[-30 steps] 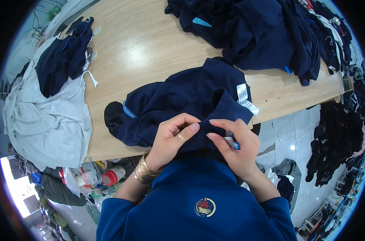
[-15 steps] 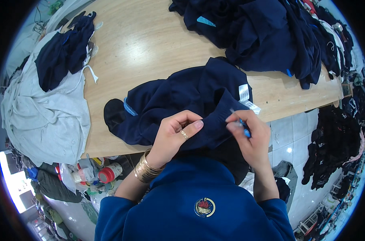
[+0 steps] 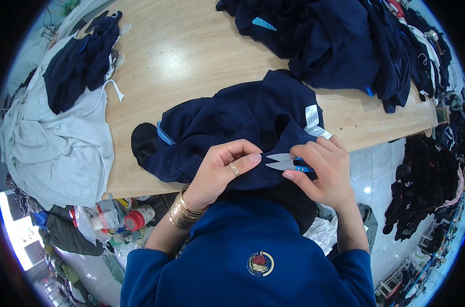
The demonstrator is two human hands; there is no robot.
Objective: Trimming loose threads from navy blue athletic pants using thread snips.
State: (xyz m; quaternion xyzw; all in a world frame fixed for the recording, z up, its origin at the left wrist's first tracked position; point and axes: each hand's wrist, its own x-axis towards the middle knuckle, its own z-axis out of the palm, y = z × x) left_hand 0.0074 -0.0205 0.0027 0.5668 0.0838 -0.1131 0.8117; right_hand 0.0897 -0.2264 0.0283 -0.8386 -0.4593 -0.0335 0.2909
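A dark navy garment (image 3: 217, 115) lies bunched on the wooden table in front of me, with white care labels (image 3: 312, 120) on its right side and a blue strip at its left end. My left hand (image 3: 227, 166) pinches the garment's edge between thumb and forefinger. In my right hand (image 3: 322, 166) is a pair of thread snips (image 3: 283, 162) with blue handles. Their two blades are spread apart and point left, toward my left fingertips, just over the cloth. The cloth inside my left grip is partly hidden by the fingers.
A heap of navy garments (image 3: 340, 48) covers the table's far right. At the left, a light grey cloth (image 3: 58, 148) hangs over the edge with a navy piece (image 3: 79, 66) on it. A red-lidded bottle (image 3: 136, 219) stands below the table. Dark clothes (image 3: 424, 187) lie at the right.
The right hand has turned, and the snips, blurred before, now show their spread blades pointing left. The left hand keeps its pinch, almost in the same place.
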